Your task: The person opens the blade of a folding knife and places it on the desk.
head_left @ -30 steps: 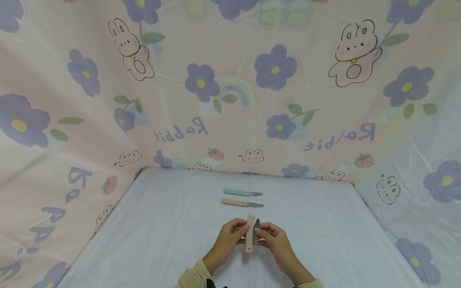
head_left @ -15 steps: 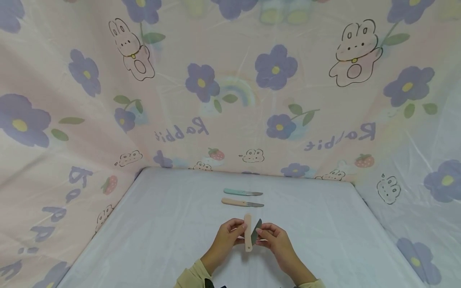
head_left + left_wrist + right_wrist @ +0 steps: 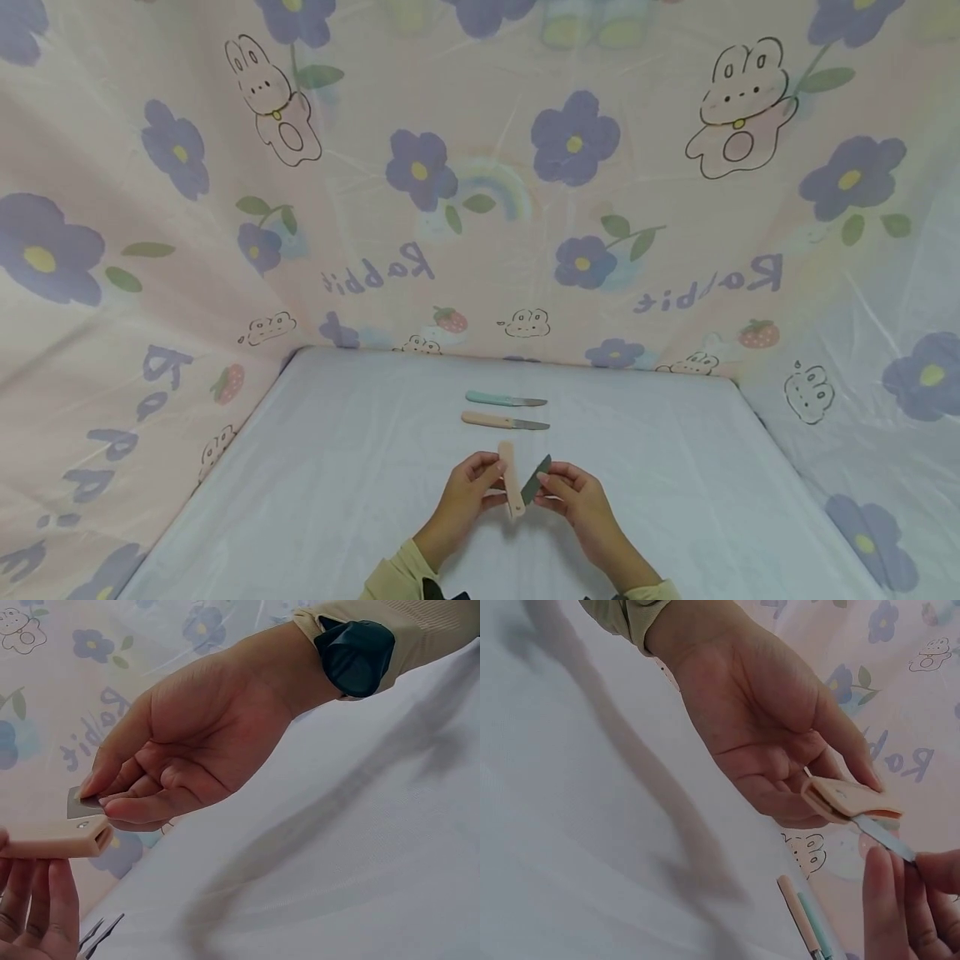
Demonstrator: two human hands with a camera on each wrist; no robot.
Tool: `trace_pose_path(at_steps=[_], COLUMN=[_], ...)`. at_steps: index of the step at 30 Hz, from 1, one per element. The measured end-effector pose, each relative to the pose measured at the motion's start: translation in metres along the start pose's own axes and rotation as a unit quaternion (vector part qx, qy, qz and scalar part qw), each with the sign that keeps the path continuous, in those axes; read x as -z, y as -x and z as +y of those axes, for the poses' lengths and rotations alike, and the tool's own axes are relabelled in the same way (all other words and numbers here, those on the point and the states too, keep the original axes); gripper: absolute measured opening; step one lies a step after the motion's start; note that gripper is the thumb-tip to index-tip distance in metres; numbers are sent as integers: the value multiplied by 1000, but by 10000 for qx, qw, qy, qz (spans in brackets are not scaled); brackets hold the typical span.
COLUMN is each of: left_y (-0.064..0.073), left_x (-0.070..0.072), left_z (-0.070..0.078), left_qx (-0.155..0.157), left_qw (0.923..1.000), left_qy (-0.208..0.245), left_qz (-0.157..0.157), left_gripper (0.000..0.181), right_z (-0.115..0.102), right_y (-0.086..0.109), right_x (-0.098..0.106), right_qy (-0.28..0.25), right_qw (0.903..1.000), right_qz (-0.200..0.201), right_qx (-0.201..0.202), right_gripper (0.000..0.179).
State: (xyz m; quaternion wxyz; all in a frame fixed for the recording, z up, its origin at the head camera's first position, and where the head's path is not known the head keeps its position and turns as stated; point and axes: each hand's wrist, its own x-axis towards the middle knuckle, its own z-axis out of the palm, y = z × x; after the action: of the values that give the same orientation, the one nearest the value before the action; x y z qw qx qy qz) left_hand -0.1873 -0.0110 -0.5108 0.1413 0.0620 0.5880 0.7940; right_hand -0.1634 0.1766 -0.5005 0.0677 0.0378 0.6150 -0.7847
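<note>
In the head view, a folding knife with a peach handle (image 3: pixel 511 481) and a dark-looking blade (image 3: pixel 535 482) is held above the table, its blade swung partway out to the right in a V. My left hand (image 3: pixel 461 498) grips the handle between thumb and fingers. With thumb and fingers, my right hand (image 3: pixel 583 502) pinches the blade. The left wrist view shows the pivot end of the handle (image 3: pixel 56 838) and the right hand (image 3: pixel 214 727) on the blade. Across the right wrist view, the left hand (image 3: pixel 761 720) holds the handle (image 3: pixel 855 796); the blade (image 3: pixel 885 838) leaves its slot.
Beyond the hands, a mint-handled knife (image 3: pixel 489 398) and a peach-handled knife (image 3: pixel 487 420) lie parallel on the white tabletop (image 3: pixel 337 467), blades out to the right. A printed curtain (image 3: pixel 480 208) with flowers and rabbits stands behind and along both sides.
The blade has swung farther from the handle. My left hand has tilted the handle's top leftward, while the right hand has drawn the blade slightly right. Both knives on the table stay put.
</note>
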Motion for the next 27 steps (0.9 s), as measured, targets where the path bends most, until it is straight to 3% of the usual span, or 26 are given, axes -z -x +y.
trace_pose_path(at_steps=[11, 20, 27], left_y=[1, -1, -2], left_x=[3, 2, 1], left_z=[3, 1, 0], left_qx=[60, -57, 47], left_qw=[9990, 9960, 9898], left_qy=[315, 636, 1059], left_qz=[308, 624, 956], left_gripper=[35, 36, 37], right_z=[6, 1, 2], right_y=[-1, -2, -4], right_x=[3, 0, -1], right_qy=[-278, -572, -730], right_qw=[9989, 9960, 9938], right_qz=[55, 689, 828], right_qx=[386, -44, -135], right_gripper=[24, 30, 29])
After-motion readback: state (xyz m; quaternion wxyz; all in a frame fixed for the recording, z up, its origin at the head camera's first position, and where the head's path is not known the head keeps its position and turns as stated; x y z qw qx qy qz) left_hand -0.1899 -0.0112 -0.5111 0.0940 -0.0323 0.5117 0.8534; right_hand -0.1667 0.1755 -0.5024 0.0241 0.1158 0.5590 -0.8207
